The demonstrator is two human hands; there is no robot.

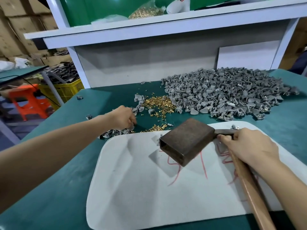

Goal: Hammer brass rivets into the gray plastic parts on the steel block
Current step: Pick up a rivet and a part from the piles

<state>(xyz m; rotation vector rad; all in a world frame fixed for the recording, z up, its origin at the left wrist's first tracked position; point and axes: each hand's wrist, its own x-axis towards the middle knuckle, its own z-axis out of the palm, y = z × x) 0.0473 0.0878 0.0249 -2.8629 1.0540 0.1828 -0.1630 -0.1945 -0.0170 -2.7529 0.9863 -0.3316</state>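
Note:
My right hand (247, 145) grips a hammer's wooden handle (249, 188) just behind its head. The head is a large rusty brown steel block (186, 141), held a little above a white mat (149, 188), where it casts a shadow. A small gray plastic part (157, 138) peeks out at the head's left edge; whatever lies under the head is hidden. My left hand (123, 117) reaches forward with fingers curled down, pinching a gray plastic part (132, 126) from a small cluster. Loose brass rivets (157, 105) lie scattered just beyond it.
A big heap of gray plastic parts (224, 93) covers the back right of the green table (58, 180). A white shelf unit (149, 63) rises behind, with a bag of rivets (146, 12) on top. An orange stool (28, 100) and a yellow crate (66, 90) stand to the left.

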